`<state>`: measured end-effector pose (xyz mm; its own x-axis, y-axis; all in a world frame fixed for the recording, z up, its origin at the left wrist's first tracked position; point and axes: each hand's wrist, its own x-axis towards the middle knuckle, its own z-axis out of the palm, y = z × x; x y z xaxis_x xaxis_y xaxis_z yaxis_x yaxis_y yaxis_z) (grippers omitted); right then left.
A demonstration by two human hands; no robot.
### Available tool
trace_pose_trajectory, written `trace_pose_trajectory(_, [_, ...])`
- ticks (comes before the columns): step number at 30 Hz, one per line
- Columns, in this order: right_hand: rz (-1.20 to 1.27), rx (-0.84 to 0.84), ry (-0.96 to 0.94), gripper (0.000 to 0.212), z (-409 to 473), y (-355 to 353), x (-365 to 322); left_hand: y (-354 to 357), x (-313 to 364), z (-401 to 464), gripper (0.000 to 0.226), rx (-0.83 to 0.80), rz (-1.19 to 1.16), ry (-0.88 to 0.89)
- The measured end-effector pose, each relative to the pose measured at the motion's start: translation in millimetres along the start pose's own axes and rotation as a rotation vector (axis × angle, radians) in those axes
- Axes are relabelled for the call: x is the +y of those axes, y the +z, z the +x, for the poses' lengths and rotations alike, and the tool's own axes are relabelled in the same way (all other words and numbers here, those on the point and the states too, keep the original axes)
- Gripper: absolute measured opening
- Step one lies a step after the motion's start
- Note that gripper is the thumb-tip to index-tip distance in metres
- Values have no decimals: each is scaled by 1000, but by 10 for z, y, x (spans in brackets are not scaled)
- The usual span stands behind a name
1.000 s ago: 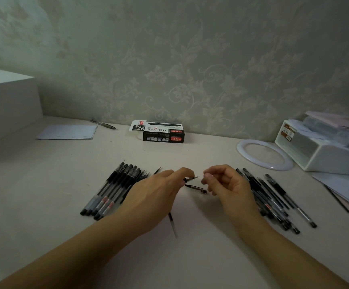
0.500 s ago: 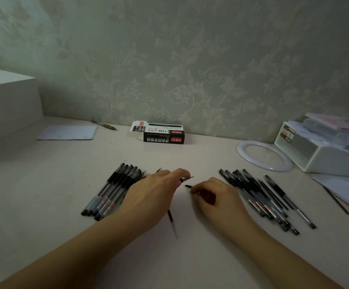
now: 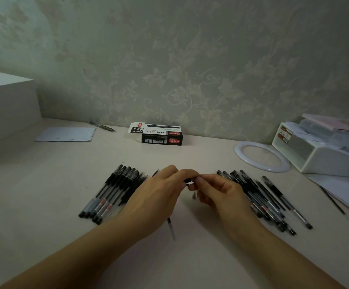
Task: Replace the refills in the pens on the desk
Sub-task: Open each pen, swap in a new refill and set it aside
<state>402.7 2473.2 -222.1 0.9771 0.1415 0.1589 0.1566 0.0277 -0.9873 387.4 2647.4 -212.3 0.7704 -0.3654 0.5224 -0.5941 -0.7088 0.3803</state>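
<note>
1. My left hand (image 3: 159,197) is curled round a slim black-and-clear pen (image 3: 171,228) at the middle of the pale desk (image 3: 44,205). The pen's clear tail pokes out on the near side of my palm, and its front end sits at my fingertips.
2. My right hand (image 3: 217,195) meets the left at the fingertips, pinching a small dark piece (image 3: 188,181) against the pen's front end. It looks like the tip section, though it is too blurred to be sure.
3. A tiny grey cone-like bit (image 3: 194,196) shows just below my right fingers; I cannot tell whether I hold it or it lies on the desk.
4. To the left lies a neat row of capped black gel pens (image 3: 111,192), side by side and touching.
5. To the right lies a looser fan of black pens (image 3: 263,197), some overlapping.
6. I cannot tell from here which group is finished and which is waiting.
7. By my judgement I am midway: one pen is in my hands, and many may be left.
8. The black-and-white cardboard refill box (image 3: 159,134) sits far back by the wall, one end flap open.
</note>
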Motion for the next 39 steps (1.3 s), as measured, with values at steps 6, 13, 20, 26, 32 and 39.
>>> trace_pose_trajectory(6, [115, 9, 20, 25, 29, -29, 27, 21, -22, -11, 38, 19, 24, 26])
trace_pose_trajectory(13, [242, 380, -107, 15, 150, -253, -97, 25, -113, -20, 35, 55, 97, -107])
trace_pose_trajectory(20, [-713, 541, -267, 6, 189, -669, -156, -22, -162, -22, 35, 5, 289, -283])
trace_pose_trajectory(26, [-1213, 483, -69, 14, 146, -935, -133, -22, -160, -53, 39, -154, 394, -395])
trace_pose_trajectory(32, [-1331, 456, 17, 17, 171, -965, -68, -28, -153, -69, 22, -187, 352, -396])
trace_pose_trajectory(39, [-1029, 376, -412, 6, 102, -547, -129, -31, -151, -69, 12, -205, 383, -377])
